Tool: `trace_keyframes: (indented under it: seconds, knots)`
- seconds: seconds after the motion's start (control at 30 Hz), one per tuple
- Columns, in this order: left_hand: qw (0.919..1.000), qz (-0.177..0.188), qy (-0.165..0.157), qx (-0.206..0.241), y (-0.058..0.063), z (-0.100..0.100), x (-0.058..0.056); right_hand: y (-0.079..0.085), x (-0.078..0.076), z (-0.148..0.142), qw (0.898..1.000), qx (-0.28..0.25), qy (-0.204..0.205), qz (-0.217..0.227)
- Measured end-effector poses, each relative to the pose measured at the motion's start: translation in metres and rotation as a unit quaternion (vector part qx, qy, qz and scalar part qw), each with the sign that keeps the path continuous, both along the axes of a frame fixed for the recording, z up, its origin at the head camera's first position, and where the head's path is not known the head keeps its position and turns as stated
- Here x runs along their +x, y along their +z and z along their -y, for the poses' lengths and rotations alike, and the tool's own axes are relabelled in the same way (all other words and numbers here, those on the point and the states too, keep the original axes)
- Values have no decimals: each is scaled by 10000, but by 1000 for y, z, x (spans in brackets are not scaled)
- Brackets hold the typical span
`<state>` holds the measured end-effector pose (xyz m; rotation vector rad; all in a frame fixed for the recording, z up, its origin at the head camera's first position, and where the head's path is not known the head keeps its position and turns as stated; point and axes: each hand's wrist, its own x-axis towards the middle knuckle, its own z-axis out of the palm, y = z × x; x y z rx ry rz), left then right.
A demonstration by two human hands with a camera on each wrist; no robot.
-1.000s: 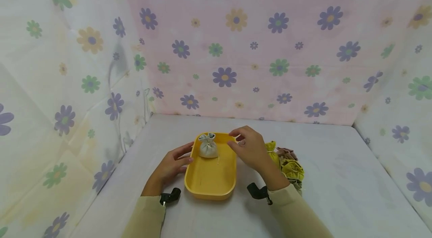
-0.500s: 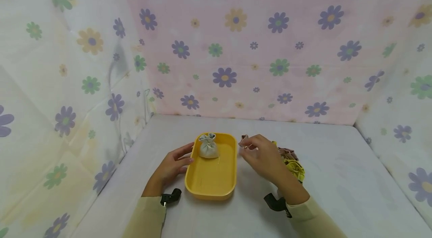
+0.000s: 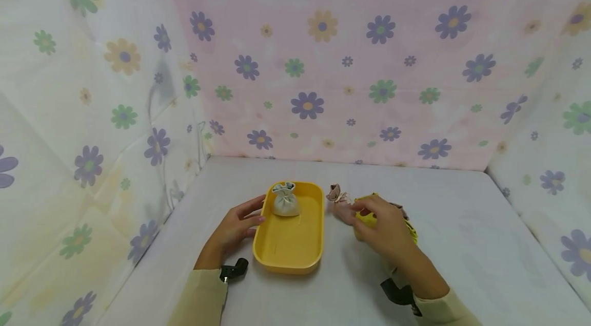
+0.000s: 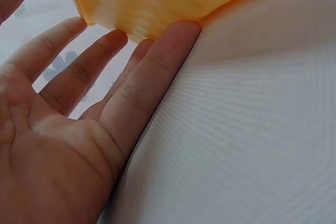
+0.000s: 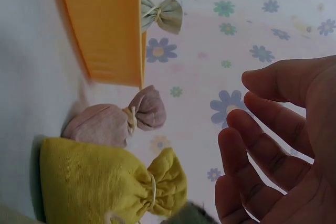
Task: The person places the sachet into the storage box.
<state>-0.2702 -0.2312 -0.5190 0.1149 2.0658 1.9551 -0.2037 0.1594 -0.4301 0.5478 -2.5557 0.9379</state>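
Observation:
A cream drawstring pouch [image 3: 286,204] stands in the far half of a yellow tray [image 3: 288,249]. My left hand [image 3: 233,228] lies along the tray's left side; in the left wrist view its extended fingertips [image 4: 181,32] touch the outer wall. To the right, my right hand [image 3: 388,228] hovers over several pouches with bent, parted fingers and nothing between them. Beside the tray sits a dusty pink pouch [image 5: 100,124], just left of that hand's fingertips in the head view. A yellow corduroy pouch [image 5: 94,177] stands next to it, partly hidden by the hand in the head view.
More pouches, one brownish [image 3: 399,209] and another yellow [image 3: 412,233], show behind my right hand, mostly covered. Flower-printed cloth walls [image 3: 351,74] enclose the white table [image 3: 461,223] at the back and sides.
My right hand has moved right and toward me, away from the tray's far right corner. The pink pouch beside the tray has come into sight. My left hand stays put.

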Motion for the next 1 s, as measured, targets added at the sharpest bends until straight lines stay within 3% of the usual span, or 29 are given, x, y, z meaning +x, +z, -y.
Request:
trace_keyframes:
  seconds: [0.27, 1.0]
  knots:
    - [10000, -26, 62, -16, -2, 0, 0, -2, 9, -16, 9999, 13, -65, -82]
    - [10000, 16, 56, -52, -2, 1, -1, -27, 39, -63, 9990, 222, -258, -289]
